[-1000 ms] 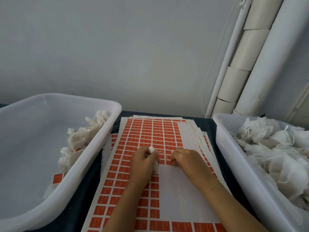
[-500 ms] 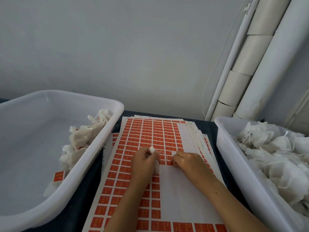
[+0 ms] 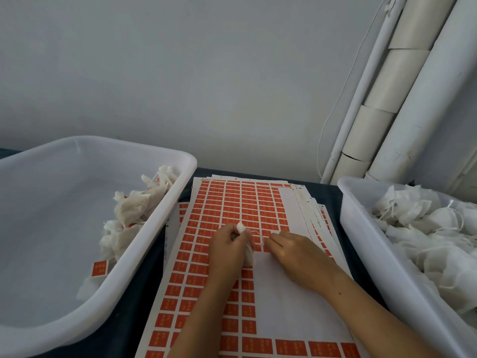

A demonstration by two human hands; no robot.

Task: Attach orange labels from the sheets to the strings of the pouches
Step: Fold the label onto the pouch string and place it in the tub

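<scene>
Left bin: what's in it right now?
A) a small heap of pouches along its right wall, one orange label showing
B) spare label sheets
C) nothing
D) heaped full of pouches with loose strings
A: the left bin holds only a small heap of pouches against its right wall, with one orange label showing near them; the heaped-full one is the right bin.

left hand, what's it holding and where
The left hand grips a white pouch around its body; the gathered top pokes out above the fingers.
</scene>
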